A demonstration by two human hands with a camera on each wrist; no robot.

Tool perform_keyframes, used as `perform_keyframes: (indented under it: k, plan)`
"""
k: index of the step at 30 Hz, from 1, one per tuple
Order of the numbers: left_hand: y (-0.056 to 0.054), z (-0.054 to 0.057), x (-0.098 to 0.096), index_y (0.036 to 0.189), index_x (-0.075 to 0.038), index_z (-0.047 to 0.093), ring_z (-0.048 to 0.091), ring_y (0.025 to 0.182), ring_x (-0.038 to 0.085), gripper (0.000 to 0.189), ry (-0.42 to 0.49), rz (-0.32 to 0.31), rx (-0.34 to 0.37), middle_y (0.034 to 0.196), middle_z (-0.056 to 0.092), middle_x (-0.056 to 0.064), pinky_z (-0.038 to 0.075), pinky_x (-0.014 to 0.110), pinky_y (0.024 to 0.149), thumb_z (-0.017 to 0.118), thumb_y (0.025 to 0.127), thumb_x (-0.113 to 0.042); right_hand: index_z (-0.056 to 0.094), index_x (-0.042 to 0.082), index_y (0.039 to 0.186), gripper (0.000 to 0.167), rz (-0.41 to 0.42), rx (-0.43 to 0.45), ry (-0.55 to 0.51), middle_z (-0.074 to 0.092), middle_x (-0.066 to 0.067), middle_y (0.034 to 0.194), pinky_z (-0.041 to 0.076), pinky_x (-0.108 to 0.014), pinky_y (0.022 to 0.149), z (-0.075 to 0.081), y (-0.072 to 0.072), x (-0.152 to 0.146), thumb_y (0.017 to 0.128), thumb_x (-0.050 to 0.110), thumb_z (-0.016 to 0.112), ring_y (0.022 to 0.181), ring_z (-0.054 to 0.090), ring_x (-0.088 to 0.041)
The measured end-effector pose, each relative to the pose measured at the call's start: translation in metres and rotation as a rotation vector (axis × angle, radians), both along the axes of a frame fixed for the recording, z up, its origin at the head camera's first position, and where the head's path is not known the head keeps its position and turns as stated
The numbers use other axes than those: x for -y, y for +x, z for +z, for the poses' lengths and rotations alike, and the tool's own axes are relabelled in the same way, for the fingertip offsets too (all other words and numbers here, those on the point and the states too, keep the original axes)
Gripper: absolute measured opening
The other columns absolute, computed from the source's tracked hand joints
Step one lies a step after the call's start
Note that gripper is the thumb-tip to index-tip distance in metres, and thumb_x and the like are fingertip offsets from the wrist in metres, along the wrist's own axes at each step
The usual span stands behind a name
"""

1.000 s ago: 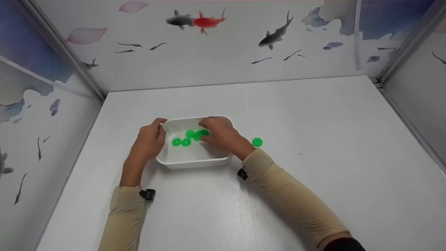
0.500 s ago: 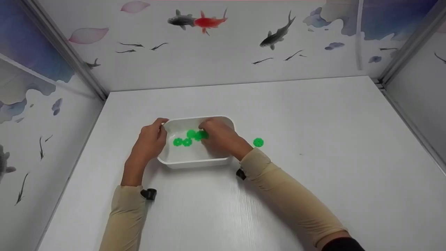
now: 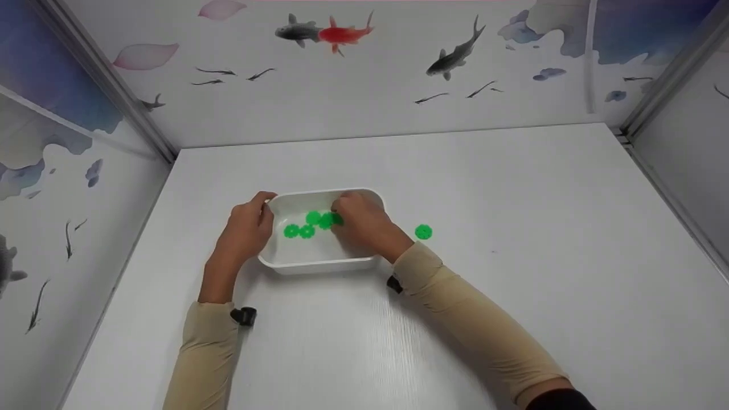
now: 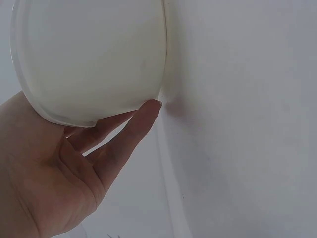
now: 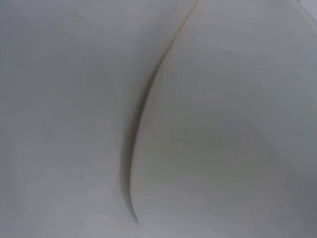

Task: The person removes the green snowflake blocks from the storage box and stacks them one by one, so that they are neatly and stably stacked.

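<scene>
A white plastic tray (image 3: 319,265) stands on the table with several green flower-shaped discs lying in it. Along its left end, my left hand (image 3: 246,228) grips the side; in the left wrist view, its fingers (image 4: 124,141) curl against the outer wall of the tray. Reaching over the right end, my right hand (image 3: 364,225) is inside the tray, pinching a dark green disc (image 3: 337,218) at its fingertips, partly covered by the hand. Just left of it lie the green discs (image 3: 313,217). In the right wrist view only the tray wall (image 5: 208,129) shows, without the hand.
One loose green disc (image 3: 423,232) lies on the white table (image 3: 512,285), right of the tray and beside my right wrist. Printed walls (image 3: 364,85) with fish pictures enclose the table at the back and sides.
My right hand has shifted slightly right within the tray, its fingers drawing closer together at the dark green disc. My left hand keeps its grip on the tray.
</scene>
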State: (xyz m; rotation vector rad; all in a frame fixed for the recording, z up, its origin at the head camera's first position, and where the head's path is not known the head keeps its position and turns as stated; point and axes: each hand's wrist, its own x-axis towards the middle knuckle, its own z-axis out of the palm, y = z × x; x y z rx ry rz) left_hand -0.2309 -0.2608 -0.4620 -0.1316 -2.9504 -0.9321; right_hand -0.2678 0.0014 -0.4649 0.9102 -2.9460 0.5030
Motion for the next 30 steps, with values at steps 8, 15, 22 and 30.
perform_keyframes:
  k: [8,15,22,30]
  plan:
    - [-0.0008,-0.0004,0.0007,0.151,-0.008,0.055,0.072,0.119,0.032,0.041,0.011,-0.005,0.004,0.141,0.071,0.020,0.058,0.054,0.103,0.038,0.116,-0.019,0.075,0.010,0.086,0.016,-0.003,-0.001,-0.002,0.067,-0.003,0.083,0.041,-0.038,0.075,0.0023,0.0024,-0.0004,0.098,0.020,0.077,0.080,0.056,-0.022]
    - [-0.0004,0.0000,-0.0005,0.153,-0.008,0.054,0.071,0.119,0.032,0.042,0.005,0.001,0.019,0.142,0.071,0.020,0.058,0.054,0.104,0.039,0.116,-0.019,0.072,0.009,0.087,0.019,0.016,0.006,-0.001,0.067,-0.004,0.086,0.046,-0.036,0.076,0.0016,0.0021,-0.0013,0.098,0.023,0.078,0.079,0.055,-0.020]
    - [-0.0019,-0.0007,-0.0010,0.152,-0.008,0.055,0.071,0.124,0.032,0.042,0.013,-0.001,0.009,0.141,0.071,0.020,0.058,0.055,0.106,0.039,0.115,-0.019,0.075,0.011,0.111,0.018,0.002,0.059,-0.045,0.070,0.000,0.098,0.050,-0.036,0.082,0.0012,0.0014,-0.0023,0.101,0.026,0.077,0.087,0.059,-0.019]
    - [-0.0001,-0.0018,-0.0003,0.151,-0.006,0.056,0.074,0.121,0.033,0.042,0.009,-0.002,-0.018,0.141,0.071,0.022,0.061,0.053,0.100,0.039,0.115,-0.016,0.075,0.010,0.120,0.025,0.041,0.045,-0.153,0.076,-0.004,0.108,0.055,-0.041,0.092,0.0054,-0.0008,-0.0054,0.100,0.024,0.079,0.097,0.070,-0.021]
